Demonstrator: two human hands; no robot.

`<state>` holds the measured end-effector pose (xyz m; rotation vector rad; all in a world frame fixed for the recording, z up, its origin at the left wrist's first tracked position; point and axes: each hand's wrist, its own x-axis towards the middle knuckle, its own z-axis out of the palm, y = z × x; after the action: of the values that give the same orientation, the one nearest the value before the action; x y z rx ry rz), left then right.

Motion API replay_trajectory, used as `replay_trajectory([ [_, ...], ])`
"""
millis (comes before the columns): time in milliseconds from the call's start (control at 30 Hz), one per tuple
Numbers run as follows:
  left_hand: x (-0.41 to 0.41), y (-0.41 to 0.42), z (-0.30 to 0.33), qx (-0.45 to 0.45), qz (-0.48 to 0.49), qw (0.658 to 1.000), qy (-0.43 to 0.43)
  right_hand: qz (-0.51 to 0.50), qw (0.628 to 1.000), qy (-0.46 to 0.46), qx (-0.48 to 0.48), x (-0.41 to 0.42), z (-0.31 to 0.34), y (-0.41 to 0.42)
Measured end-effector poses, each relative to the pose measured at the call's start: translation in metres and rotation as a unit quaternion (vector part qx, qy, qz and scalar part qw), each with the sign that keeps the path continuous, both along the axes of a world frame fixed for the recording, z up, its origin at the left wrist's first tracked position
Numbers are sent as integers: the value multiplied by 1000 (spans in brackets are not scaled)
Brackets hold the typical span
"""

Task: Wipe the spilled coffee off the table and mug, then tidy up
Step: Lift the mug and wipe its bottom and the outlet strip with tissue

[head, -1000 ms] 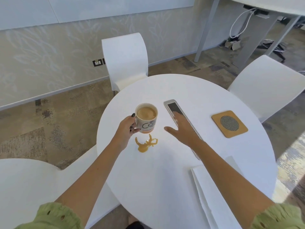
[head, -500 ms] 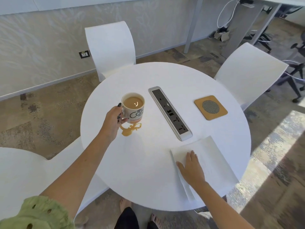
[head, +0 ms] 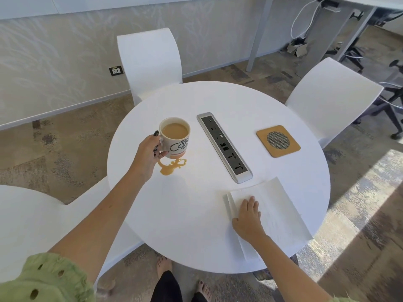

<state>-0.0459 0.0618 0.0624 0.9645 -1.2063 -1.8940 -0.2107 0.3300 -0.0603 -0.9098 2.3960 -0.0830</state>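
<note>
A white mug point(head: 177, 140) full of milky coffee is at the left of the round white table point(head: 192, 225). My left hand point(head: 148, 153) grips its handle. A tan coffee puddle point(head: 171, 166) spreads on the tabletop just below the mug. My right hand point(head: 248, 219) rests flat, fingers straight, on a folded white paper towel point(head: 277, 208) near the table's front right edge.
A grey power strip point(head: 224, 147) runs down the table's middle. A cork coaster point(head: 278, 140) with a mesh centre lies at the right. White chairs stand behind point(head: 150, 62), to the right point(head: 331, 99) and at the left point(head: 28, 225). My bare feet show under the table.
My right hand left the power strip and came back to rest on the paper towel. My left hand still holds the mug by the puddle.
</note>
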Motion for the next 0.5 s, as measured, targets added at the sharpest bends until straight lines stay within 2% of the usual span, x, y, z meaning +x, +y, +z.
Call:
replay_trajectory([
  [267,2,-4,-1,7,-2,1000,5,-22,997,71,-18,-20,13,-4],
  [367,2,-7,0,9,-3,1000,4,-51,994,85,-38,-39,34,-6],
  [500,2,-12,3,12,-5,1000,2,-10,991,125,-37,-68,77,-17],
])
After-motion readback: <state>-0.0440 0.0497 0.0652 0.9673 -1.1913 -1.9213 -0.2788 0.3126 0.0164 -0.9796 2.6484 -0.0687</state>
